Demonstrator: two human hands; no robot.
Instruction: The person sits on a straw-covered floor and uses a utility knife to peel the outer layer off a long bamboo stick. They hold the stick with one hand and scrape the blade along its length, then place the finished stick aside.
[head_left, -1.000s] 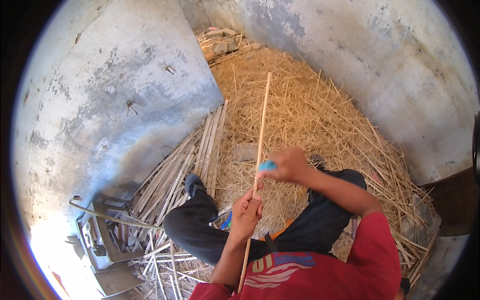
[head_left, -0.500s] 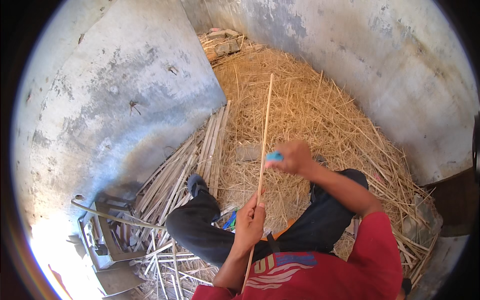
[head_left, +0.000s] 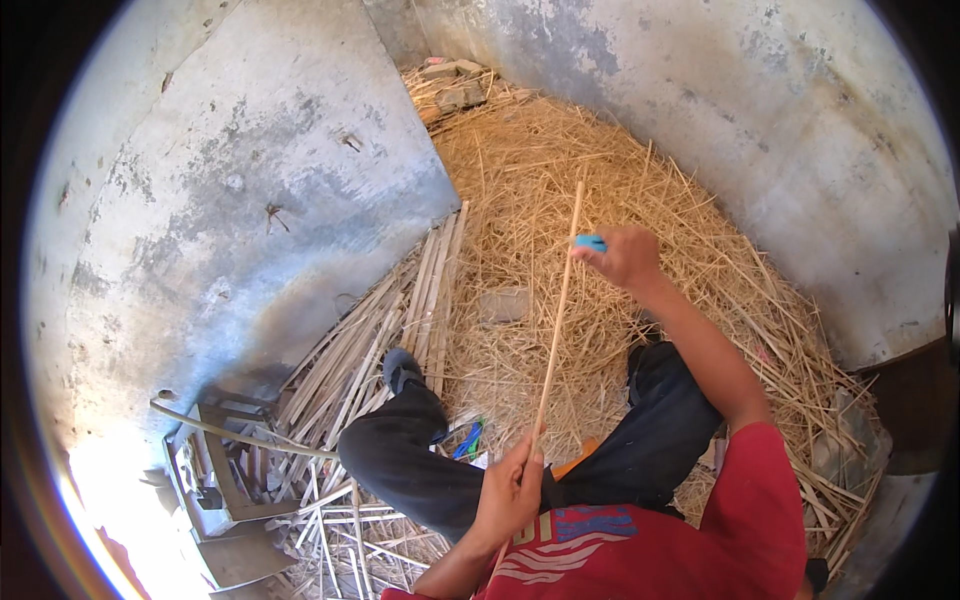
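A long, thin wooden strip, perhaps split bamboo (head_left: 559, 335), slants up from my lap and away from me. Near its lower part my left hand (head_left: 509, 492) is closed round it, and the strip's near end runs down past my wrist over the red shirt. Farther out, my right hand (head_left: 630, 257) grips a small blue object (head_left: 591, 243) close against the strip's upper part. Most of the blue object is hidden in the fingers, so its kind cannot be made out.
Shavings (head_left: 535, 150) cover the floor before me. To the left, long strips (head_left: 370, 330) are piled by a stained wall panel (head_left: 250, 150). A wooden frame (head_left: 230, 480) stands at lower left. A flat block (head_left: 503, 305) lies between my feet; rubble (head_left: 460, 95) sits far back.
My right hand has moved up and away along the strip with the blue object. The strip leans more to the right, and my left hand has shifted slightly right and nearer to me.
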